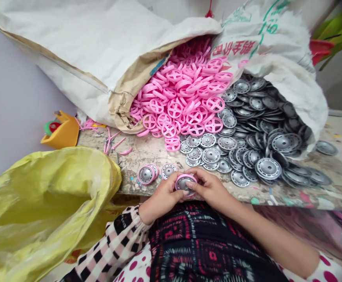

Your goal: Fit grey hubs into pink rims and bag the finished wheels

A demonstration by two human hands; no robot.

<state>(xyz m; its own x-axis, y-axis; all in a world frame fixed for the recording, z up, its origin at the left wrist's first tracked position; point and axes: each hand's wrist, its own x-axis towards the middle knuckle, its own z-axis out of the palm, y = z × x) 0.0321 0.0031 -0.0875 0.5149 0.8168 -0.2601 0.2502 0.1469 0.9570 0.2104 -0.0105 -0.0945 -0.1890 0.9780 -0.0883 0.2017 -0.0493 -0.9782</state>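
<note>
At the bench, left hand and right hand grasping a pink-rimmed wheel, grey hubs beside

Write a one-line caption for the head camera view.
Left hand and right hand hold a pink-rimmed silver wheel beside heaped pink rings and silver discs.

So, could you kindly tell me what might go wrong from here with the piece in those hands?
The pink plastic rim held between the left hand and right hand could slip and drop. The joined pieces near the front of the table might roll off, and the loose grey discs could slide over too.
</note>
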